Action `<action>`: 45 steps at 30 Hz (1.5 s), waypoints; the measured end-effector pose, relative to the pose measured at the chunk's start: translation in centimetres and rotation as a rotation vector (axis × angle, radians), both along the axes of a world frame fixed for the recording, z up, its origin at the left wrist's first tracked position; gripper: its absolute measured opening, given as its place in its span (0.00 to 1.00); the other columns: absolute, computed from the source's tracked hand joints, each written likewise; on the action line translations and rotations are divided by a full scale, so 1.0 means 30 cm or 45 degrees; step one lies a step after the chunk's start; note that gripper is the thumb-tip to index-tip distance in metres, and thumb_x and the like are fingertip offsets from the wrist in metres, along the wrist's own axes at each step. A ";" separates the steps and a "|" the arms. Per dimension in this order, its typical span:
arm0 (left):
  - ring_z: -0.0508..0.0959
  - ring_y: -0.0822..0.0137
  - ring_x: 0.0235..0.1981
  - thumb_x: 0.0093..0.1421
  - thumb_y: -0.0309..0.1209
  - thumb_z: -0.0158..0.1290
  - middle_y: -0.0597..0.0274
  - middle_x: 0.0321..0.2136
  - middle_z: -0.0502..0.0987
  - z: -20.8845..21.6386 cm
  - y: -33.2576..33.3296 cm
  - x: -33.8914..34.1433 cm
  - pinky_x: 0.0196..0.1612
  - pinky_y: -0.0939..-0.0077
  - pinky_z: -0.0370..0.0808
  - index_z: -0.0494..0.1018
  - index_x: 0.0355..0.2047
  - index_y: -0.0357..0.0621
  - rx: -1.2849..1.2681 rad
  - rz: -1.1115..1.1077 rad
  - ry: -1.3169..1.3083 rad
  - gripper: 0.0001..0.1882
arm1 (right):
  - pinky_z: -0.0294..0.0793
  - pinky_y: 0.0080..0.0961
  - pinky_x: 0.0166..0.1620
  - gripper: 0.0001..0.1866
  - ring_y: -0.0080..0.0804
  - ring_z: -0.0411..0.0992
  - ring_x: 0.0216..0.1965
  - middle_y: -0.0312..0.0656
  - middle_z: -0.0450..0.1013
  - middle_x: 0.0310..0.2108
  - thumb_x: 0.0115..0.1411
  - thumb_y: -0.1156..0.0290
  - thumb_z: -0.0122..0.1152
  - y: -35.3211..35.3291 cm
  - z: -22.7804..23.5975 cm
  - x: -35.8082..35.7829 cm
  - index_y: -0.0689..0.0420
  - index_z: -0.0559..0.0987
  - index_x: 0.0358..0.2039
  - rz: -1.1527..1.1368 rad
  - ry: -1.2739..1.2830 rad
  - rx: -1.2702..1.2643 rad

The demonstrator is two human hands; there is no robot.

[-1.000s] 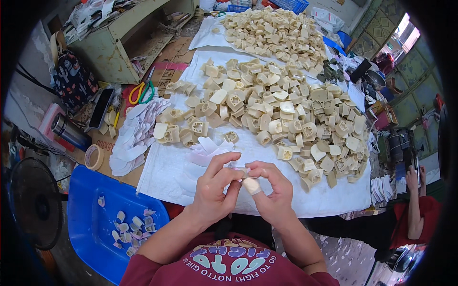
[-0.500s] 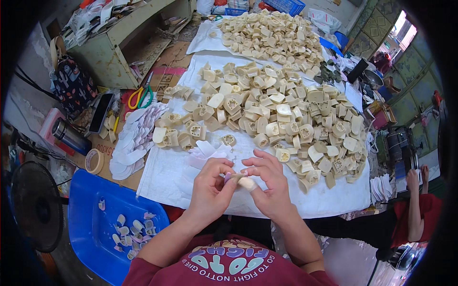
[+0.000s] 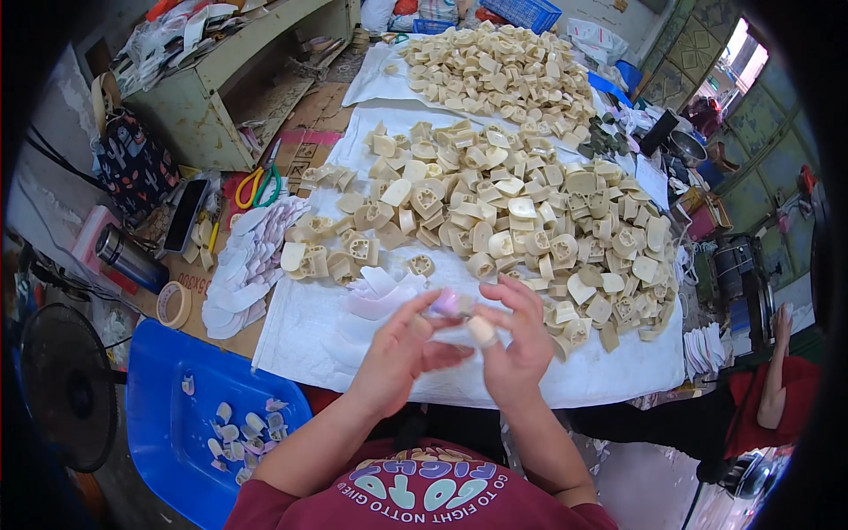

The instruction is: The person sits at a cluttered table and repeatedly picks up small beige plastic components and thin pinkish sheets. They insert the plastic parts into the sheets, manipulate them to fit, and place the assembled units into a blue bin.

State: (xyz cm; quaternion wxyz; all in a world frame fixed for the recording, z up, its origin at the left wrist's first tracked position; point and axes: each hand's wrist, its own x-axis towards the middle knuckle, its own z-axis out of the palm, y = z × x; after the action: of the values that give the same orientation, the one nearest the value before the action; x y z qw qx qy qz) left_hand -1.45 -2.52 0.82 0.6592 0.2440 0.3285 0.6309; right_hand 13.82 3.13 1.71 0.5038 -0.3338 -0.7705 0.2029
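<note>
- Pink-and-tan piece [image 3: 451, 304]: right of the blue tub [image 3: 159, 397], between both sets of fingertips; probably centred there so either hand can turn it.
- Left hand [image 3: 387, 360]: thumb and fingers spread, index tip at the piece; blurred, can't tell if gripping.
- Right hand [image 3: 514, 355]: fingers curved in from the piece's other side; grip unclear too.
- White cut-outs [image 3: 380, 295]: right of tub, just beyond left hand, likely for short reach.

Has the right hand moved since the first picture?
Yes: against the white sheet, the right hand has shifted slightly rightward and forward, nearer the beige pile.
</note>
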 end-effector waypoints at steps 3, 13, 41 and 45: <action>0.76 0.61 0.48 0.68 0.41 0.37 0.55 0.49 0.72 0.025 0.008 -0.007 0.47 0.61 0.76 0.55 0.64 0.46 -0.183 -0.118 -0.437 0.26 | 0.67 0.37 0.55 0.12 0.44 0.69 0.53 0.45 0.73 0.49 0.54 0.71 0.66 -0.040 -0.015 -0.020 0.56 0.81 0.40 0.113 0.054 -0.003; 0.76 0.72 0.35 0.68 0.40 0.37 0.62 0.39 0.74 0.089 -0.001 0.047 0.33 0.77 0.74 0.48 0.68 0.51 -0.028 0.186 -0.072 0.29 | 0.68 0.10 0.30 0.23 0.13 0.69 0.33 0.41 0.56 0.66 0.64 0.71 0.52 -0.056 -0.026 -0.070 0.57 0.68 0.61 0.740 0.615 -0.983; 0.69 0.63 0.55 0.62 0.39 0.53 0.60 0.59 0.62 0.061 0.000 0.005 0.55 0.63 0.69 0.38 0.70 0.61 0.146 -0.254 -0.333 0.44 | 0.57 0.34 0.62 0.23 0.42 0.56 0.64 0.45 0.64 0.59 0.61 0.68 0.58 -0.021 -0.022 -0.022 0.57 0.70 0.57 0.582 0.256 -0.524; 0.71 0.65 0.52 0.57 0.30 0.59 0.60 0.54 0.66 0.059 -0.023 -0.001 0.51 0.68 0.70 0.35 0.70 0.61 0.176 -0.159 -0.177 0.51 | 0.66 0.28 0.55 0.23 0.29 0.63 0.57 0.42 0.63 0.60 0.61 0.70 0.58 -0.039 0.027 -0.026 0.57 0.70 0.57 0.851 0.568 -0.905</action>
State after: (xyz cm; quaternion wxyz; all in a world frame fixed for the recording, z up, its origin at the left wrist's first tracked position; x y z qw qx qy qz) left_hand -1.49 -3.21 2.60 0.7001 0.2645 0.2220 0.6250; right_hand 13.05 1.97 2.52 0.4190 -0.1690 -0.5928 0.6667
